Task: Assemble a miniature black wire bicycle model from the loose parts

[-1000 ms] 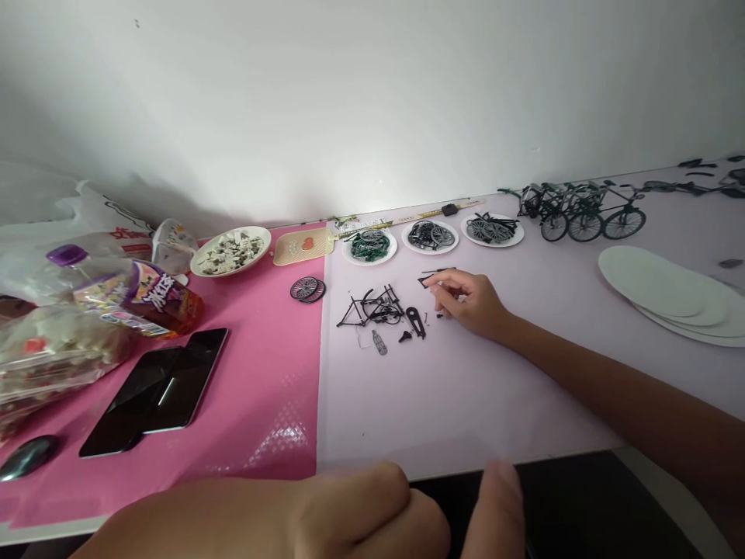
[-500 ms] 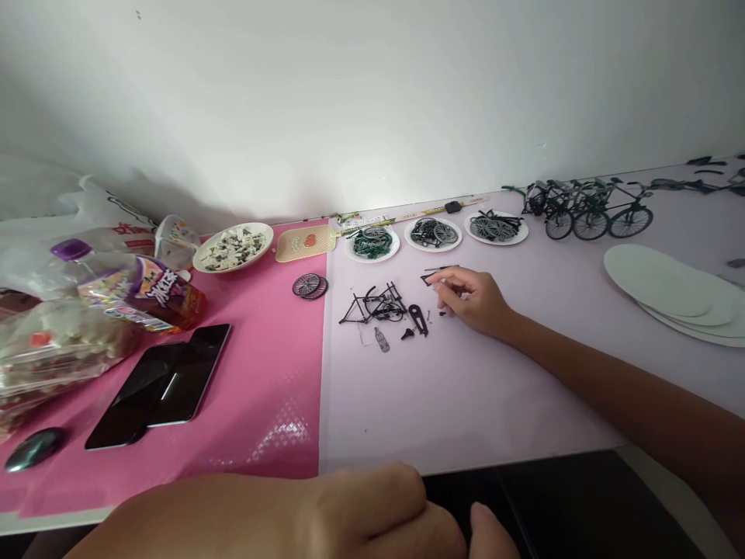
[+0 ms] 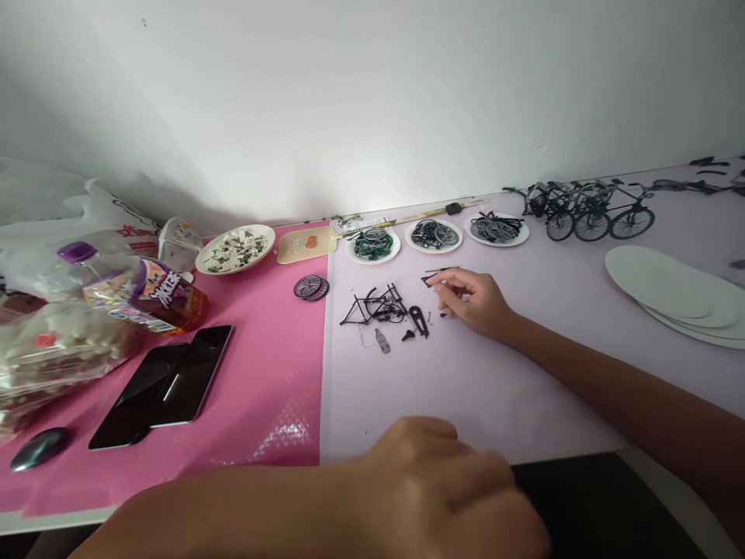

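My right hand (image 3: 472, 301) rests on the pale tabletop, its index finger and thumb close together at a small thin black part (image 3: 427, 280). Another slim black rod lies just behind those fingertips. To the left of the hand is a black model bicycle frame (image 3: 375, 306), with a chain cover (image 3: 417, 320), a little black saddle-like piece (image 3: 408, 335) and a grey bottle-shaped piece (image 3: 382, 341) around it. Low in the foreground, over the table's front edge, my left hand (image 3: 454, 497) is curled and blurred; its fingertips and anything inside them are hidden.
Two black wheels (image 3: 310, 288) lie on the pink mat. Small plates of parts (image 3: 373, 259) line the back, beside several assembled model bicycles (image 3: 590, 211). White plates (image 3: 657, 279) are stacked at right. Phones (image 3: 192, 380), a drink bottle (image 3: 145, 291) and a mouse (image 3: 40, 449) stand left.
My left hand has moved rightward and a little up along the front edge, its thumb now out of sight. The right hand stays at the same spot.
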`<move>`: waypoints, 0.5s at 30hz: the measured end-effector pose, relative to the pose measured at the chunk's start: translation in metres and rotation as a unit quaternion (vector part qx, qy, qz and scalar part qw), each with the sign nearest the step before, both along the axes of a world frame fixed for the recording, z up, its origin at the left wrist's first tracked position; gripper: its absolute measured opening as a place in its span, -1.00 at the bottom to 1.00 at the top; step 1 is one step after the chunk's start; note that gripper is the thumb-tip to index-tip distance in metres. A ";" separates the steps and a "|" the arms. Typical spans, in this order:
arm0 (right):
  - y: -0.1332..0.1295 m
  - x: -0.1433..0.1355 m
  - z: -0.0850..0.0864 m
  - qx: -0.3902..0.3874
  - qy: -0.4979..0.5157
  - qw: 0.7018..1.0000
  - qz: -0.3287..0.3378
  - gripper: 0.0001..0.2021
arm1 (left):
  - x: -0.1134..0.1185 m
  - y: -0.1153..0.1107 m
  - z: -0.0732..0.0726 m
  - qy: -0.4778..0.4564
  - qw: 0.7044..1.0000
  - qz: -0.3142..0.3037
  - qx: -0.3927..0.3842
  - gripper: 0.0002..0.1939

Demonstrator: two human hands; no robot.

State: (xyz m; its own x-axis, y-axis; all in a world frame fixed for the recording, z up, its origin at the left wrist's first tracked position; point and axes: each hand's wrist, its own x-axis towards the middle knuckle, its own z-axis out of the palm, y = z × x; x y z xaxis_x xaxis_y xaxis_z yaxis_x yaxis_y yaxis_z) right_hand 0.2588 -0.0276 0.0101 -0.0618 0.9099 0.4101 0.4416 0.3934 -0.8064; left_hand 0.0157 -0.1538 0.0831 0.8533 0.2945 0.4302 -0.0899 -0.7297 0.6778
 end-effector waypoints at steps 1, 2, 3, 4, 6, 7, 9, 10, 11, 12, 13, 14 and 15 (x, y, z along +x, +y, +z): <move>0.000 0.000 0.000 -0.001 0.000 1.000 0.000 -0.80 | 0.004 0.007 0.007 0.011 0.997 0.021 -0.070 -0.69; -0.001 0.000 0.000 -0.001 0.000 1.000 0.000 -0.80 | 0.007 0.013 0.013 0.049 0.984 0.028 -0.167 -0.68; -0.001 0.000 0.001 -0.002 0.000 1.000 0.000 -0.80 | 0.010 0.017 0.018 0.082 0.960 0.032 -0.264 -0.64; -0.001 0.000 0.001 -0.002 0.000 1.000 0.000 -0.80 | 0.011 0.020 0.022 0.107 0.926 0.043 -0.358 -0.59; -0.001 0.000 0.001 -0.001 -0.001 1.000 -0.001 -0.81 | 0.013 0.022 0.024 0.125 0.855 0.052 -0.500 -0.55; -0.001 0.000 0.002 -0.001 -0.002 1.000 -0.001 -0.82 | 0.014 0.023 0.023 0.123 0.828 0.050 -0.545 -0.56; -0.001 -0.001 0.002 0.001 -0.004 1.000 -0.002 -0.83 | 0.016 0.025 0.020 0.114 0.792 0.034 -0.598 -0.60; -0.001 -0.001 0.003 0.003 -0.006 1.000 -0.002 -0.83 | 0.016 0.026 0.019 0.111 0.781 0.025 -0.614 -0.63; -0.001 -0.001 0.003 0.005 -0.008 1.000 -0.002 -0.82 | 0.017 0.027 0.018 0.108 0.772 0.017 -0.627 -0.66; -0.001 -0.001 0.004 0.007 -0.009 1.000 -0.002 -0.82 | 0.017 0.028 0.017 0.105 0.763 0.009 -0.638 -0.69; -0.001 -0.001 0.004 0.008 -0.011 1.000 -0.001 -0.82 | 0.017 0.029 0.017 0.103 0.754 0.003 -0.648 -0.72; -0.001 -0.001 0.004 0.009 -0.012 1.000 -0.001 -0.81 | 0.017 0.030 0.016 0.099 0.747 -0.002 -0.658 -0.75; -0.001 -0.001 0.004 0.010 -0.013 1.000 -0.001 -0.81 | 0.017 0.030 0.016 0.093 0.739 -0.007 -0.667 -0.77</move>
